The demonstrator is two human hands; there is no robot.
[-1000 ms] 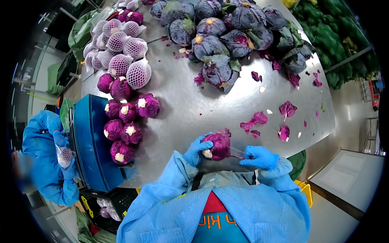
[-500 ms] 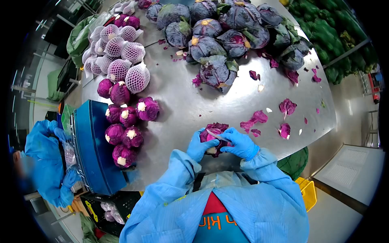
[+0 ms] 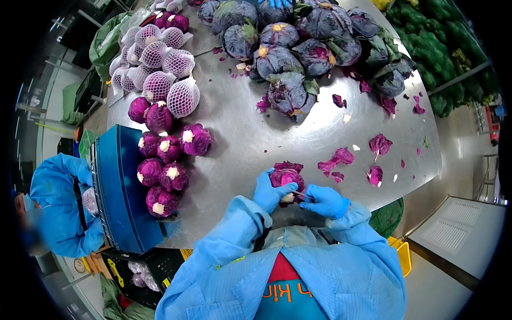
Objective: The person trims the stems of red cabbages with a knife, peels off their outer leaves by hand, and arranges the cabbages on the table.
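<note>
A red cabbage [image 3: 288, 177] with a pale cut stem end rests in my left hand [image 3: 271, 191], whose gloved fingers curl around its side near the table's front edge. My right hand [image 3: 326, 201], also in a blue glove, is closed around a knife [image 3: 302, 195]. Only a short part of the blade shows, beside the cabbage's stem end; the handle is hidden in my fingers. Loose purple leaves [image 3: 336, 160] lie to the right of the cabbage on the metal table [image 3: 240, 144].
Trimmed red cabbages [image 3: 173, 176] sit at the left beside a blue machine [image 3: 130, 192], with netted cabbages [image 3: 159, 86] behind. Untrimmed cabbages [image 3: 277, 61] are heaped at the back, where another person's gloved hand [image 3: 275, 3] shows. A co-worker [image 3: 61, 205] bends at far left.
My right hand has lowered, bringing the knife from across the cabbage's top to its stem end. Another person's hand has appeared at the back heap. The co-worker at left has shifted.
</note>
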